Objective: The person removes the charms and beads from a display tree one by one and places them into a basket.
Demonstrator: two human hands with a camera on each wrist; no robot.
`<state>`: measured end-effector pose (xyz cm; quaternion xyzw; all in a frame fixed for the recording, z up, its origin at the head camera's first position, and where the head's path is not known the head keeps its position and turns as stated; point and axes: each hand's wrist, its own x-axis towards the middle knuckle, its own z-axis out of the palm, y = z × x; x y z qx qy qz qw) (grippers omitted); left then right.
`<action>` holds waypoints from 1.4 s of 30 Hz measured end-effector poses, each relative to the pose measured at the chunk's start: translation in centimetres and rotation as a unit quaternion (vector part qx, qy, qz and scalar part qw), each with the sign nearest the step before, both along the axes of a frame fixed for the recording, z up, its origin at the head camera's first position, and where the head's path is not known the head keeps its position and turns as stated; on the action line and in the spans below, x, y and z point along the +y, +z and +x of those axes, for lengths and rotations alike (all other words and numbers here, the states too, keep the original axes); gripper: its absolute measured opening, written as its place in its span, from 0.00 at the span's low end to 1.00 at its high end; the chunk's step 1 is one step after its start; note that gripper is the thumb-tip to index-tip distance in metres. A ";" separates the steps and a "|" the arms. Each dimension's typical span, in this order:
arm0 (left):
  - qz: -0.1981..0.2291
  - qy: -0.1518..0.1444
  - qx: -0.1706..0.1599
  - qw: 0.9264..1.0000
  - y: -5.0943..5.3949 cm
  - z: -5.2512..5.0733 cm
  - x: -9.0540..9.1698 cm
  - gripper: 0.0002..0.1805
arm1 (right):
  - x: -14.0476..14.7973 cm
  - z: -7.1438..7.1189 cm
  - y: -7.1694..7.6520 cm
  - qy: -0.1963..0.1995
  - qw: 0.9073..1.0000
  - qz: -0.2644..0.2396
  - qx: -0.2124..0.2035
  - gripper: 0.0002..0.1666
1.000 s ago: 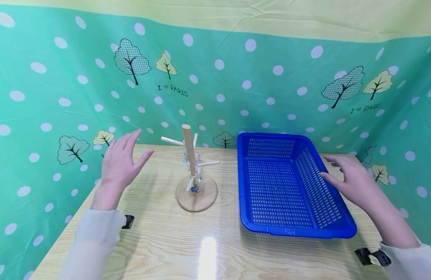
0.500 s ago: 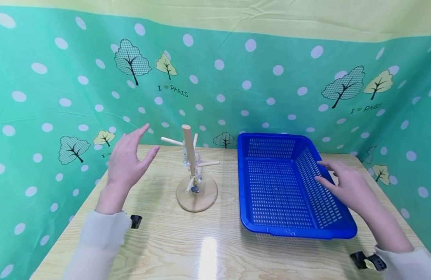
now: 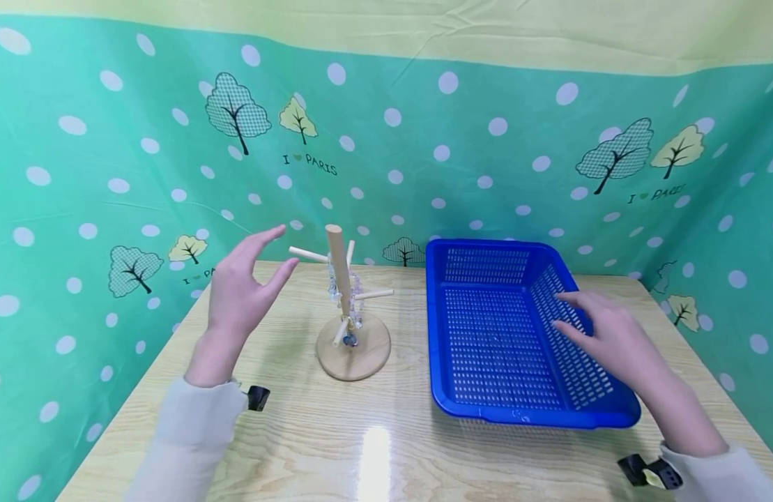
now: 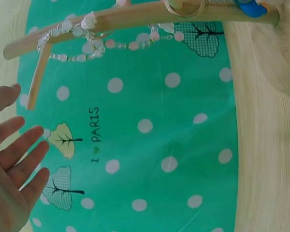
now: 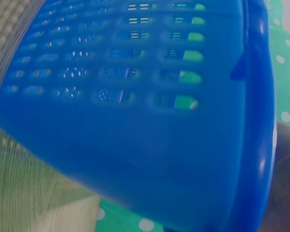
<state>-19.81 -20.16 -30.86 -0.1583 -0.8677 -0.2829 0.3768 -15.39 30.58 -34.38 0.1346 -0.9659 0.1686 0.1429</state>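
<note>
One table (image 3: 311, 446) bears one stand (image 3: 341, 279), one basket (image 3: 562, 417); left grip (image 3: 240, 286), right grip (image 3: 615, 335) each apart.

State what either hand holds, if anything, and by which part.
Nothing is held: the left hand is near the wooden stand, the right hand near the blue basket.

a green cloth (image 3: 399, 160) hangs behind the table (image 3: 311, 432) and along its left and right sides, topped at the back by a pale yellow band (image 3: 336, 28) with a few creases. white dots (image 3: 448, 82) cover the green, among printed checked trees (image 3: 238, 108), small yellow trees (image 3: 297, 118) and lettering (image 3: 320, 165) reading "i paris" with a heart. the tabletop is light wood-grain, with a bright streak of reflected light (image 3: 374, 464) near the front.
</note>
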 end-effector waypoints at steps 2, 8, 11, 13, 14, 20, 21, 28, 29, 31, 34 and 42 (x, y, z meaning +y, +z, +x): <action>0.007 -0.004 0.005 1.000 0.0 0.0 0.2 0.26 | -0.3 0.0 0.0 0.003 1.000 -0.001 -0.001 0.29; 0.022 -0.007 0.013 1.000 -0.1 -0.1 0.7 0.23 | -1.3 -0.1 0.1 0.015 1.000 -0.001 0.004 0.28; 0.027 -0.005 0.015 1.000 -0.2 -0.1 0.8 0.21 | -2.0 -0.1 0.2 0.018 1.000 -0.004 0.000 0.28; 0.030 -0.003 0.016 0.999 -0.2 -0.1 0.8 0.20 | -2.5 -0.2 0.3 0.019 1.000 -0.007 -0.002 0.27; 0.033 -0.003 0.017 0.999 -0.3 -0.1 0.9 0.20 | -2.7 -0.2 0.4 0.021 1.000 -0.009 -0.003 0.27; 0.063 -0.007 0.013 0.998 -0.3 -0.2 1.2 0.14 | -4.1 -0.4 0.7 0.035 0.999 -0.017 -0.003 0.26; 0.068 -0.007 0.011 0.998 -0.3 -0.2 1.2 0.13 | -4.3 -0.4 0.7 0.037 0.999 -0.017 -0.003 0.26; 0.093 -0.008 0.002 0.996 -0.3 -0.3 1.5 0.09 | -5.8 -0.7 1.1 0.052 0.998 -0.026 -0.008 0.24; 0.095 -0.008 0.002 0.995 -0.3 -0.3 1.6 0.09 | -6.0 -0.7 1.2 0.054 0.998 -0.028 -0.009 0.24; 0.098 -0.008 0.002 0.995 -0.2 -0.3 1.6 0.08 | -6.4 -0.8 1.3 0.057 0.998 -0.030 -0.011 0.24; 0.102 -0.008 0.000 0.995 -0.2 -0.4 1.7 0.08 | -7.0 -0.9 1.5 0.061 0.997 -0.034 -0.012 0.24; 0.115 -0.012 -0.004 0.993 -0.2 -0.6 1.7 0.08 | -8.7 -1.4 2.2 0.075 0.996 -0.047 -0.016 0.24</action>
